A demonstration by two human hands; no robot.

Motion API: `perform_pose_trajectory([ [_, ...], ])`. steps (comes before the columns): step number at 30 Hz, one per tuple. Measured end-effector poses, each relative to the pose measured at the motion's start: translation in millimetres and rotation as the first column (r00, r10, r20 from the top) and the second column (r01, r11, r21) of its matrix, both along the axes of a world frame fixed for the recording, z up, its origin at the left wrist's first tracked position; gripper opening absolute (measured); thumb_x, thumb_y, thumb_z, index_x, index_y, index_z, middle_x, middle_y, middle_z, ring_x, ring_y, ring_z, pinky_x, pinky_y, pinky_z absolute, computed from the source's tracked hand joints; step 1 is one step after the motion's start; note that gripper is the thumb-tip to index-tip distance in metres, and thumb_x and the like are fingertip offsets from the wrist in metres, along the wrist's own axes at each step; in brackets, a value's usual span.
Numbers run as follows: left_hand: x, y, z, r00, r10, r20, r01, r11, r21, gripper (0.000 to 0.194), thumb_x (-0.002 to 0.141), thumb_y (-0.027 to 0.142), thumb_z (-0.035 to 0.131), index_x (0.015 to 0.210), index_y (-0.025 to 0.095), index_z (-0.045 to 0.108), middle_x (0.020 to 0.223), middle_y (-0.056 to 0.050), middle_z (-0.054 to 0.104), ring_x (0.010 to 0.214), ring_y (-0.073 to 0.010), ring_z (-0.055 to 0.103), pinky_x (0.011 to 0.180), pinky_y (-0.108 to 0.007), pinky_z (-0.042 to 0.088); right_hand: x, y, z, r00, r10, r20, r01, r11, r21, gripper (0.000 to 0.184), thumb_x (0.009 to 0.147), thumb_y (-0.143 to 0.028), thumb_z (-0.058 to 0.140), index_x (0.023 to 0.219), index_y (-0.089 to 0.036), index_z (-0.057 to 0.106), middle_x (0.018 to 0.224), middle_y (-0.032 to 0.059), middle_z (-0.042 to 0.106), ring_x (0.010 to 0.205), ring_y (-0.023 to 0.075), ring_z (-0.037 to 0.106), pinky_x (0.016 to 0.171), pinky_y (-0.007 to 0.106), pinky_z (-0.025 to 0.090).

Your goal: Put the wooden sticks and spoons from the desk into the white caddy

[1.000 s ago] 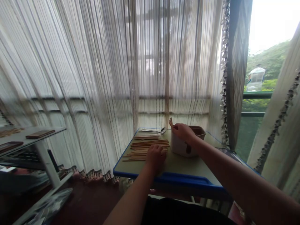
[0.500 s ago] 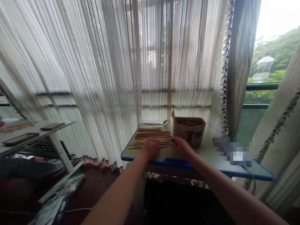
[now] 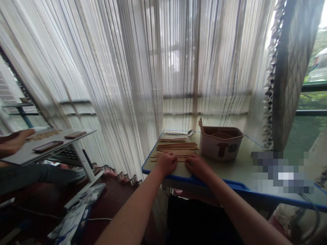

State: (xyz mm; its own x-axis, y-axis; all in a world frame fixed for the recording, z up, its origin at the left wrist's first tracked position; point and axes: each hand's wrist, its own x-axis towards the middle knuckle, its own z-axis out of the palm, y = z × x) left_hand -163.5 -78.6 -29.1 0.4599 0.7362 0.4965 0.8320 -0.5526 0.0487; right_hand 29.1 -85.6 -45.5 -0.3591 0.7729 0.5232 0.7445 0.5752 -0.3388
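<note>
The chopsticks (image 3: pixel 177 146) lie in a loose row on the surface (image 3: pixel 241 170), at 12 o'clock from the person. The left hand (image 3: pixel 167 162) rests with bent fingers over the near sticks; the right hand (image 3: pixel 198 166) is curled low by their 3 o'clock ends. Both grips look narrow, but whether either is closed on a stick I cannot tell.

To handle these well, I would keep the left fingers light and flat so the round sticks don't roll, and even up the ends with the right before pinching a few together. Too big a pinch would probably cross them.

Their long axis runs roughly 9 to 3 o'clock, the farther ones turned slightly towards 2; which ends are the tips is too small to tell. The 3 o'clock ends face the box (image 3: pixel 209 148), where other sticks (image 3: pixel 201 125) stand nearly upright, leaning towards 11.
</note>
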Motion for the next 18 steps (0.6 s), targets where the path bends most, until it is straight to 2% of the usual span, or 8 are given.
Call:
perform_pose_trajectory([
  [4, -2, -5, 0.6, 0.999, -0.002, -0.034, 0.002, 1.000, 0.006, 0.021, 0.081, 0.025, 0.046, 0.081, 0.022, 0.067, 0.084, -0.005, 0.062, 0.089, -0.0182, 0.052, 0.085, -0.033, 0.038, 3, 3, -2.4, 0.997, -0.074, -0.033, 0.073, 0.997, -0.031, 0.017, 0.077, -0.025, 0.051, 0.084, -0.018, 0.064, 0.088, 0.0070, 0.060, 0.083, 0.0185, 0.054, 0.077, 0.029, 0.040],
  [8, -3, -6, -0.8, 1.000, -0.020, -0.023, 0.021, 1.000, 0.018, 0.020, 0.081, 0.025, 0.048, 0.082, 0.024, 0.067, 0.083, -0.003, 0.062, 0.087, -0.0176, 0.053, 0.085, -0.032, 0.038, 3, 4, -3.6, 0.999, -0.045, -0.025, 0.044, 0.997, -0.057, 0.017, 0.078, -0.026, 0.048, 0.079, -0.019, 0.064, 0.084, 0.0056, 0.060, 0.080, 0.0174, 0.053, 0.074, 0.028, 0.040],
  [12, -4, -6, -3.1, 1.000, 0.015, -0.002, -0.015, 0.998, 0.062, 0.019, 0.080, 0.027, 0.048, 0.079, 0.022, 0.066, 0.082, -0.004, 0.061, 0.087, -0.0184, 0.052, 0.084, -0.032, 0.038, 5, 9, -6.5, 0.992, -0.100, -0.074, 0.100, 0.995, 0.003, 0.019, 0.080, -0.025, 0.046, 0.076, -0.018, 0.063, 0.084, 0.0073, 0.058, 0.084, 0.0188, 0.051, 0.080, 0.030, 0.038],
  [15, -4, -9, -2.6, 0.999, 0.045, -0.009, -0.044, 0.996, 0.077, 0.020, 0.081, 0.027, 0.046, 0.077, 0.019, 0.064, 0.082, -0.005, 0.061, 0.087, -0.0192, 0.053, 0.083, -0.033, 0.038, 12, 12, -6.6, 0.954, -0.189, -0.234, 0.209, 0.976, 0.067, 0.024, 0.084, -0.029, 0.040, 0.080, -0.016, 0.059, 0.084, 0.0088, 0.056, 0.083, 0.0195, 0.050, 0.080, 0.032, 0.038],
  [18, -3, -12, -1.3, 0.999, 0.049, -0.013, -0.048, 0.995, 0.089, 0.026, 0.085, 0.029, 0.041, 0.077, 0.018, 0.063, 0.081, -0.006, 0.061, 0.086, -0.0190, 0.054, 0.083, -0.034, 0.038, 20, 9, -2.9, 0.814, -0.292, -0.502, 0.387, 0.917, 0.094, 0.028, 0.086, -0.035, 0.033, 0.087, -0.015, 0.053, 0.083, 0.0085, 0.054, 0.078, 0.0190, 0.049, 0.076, 0.033, 0.039],
])
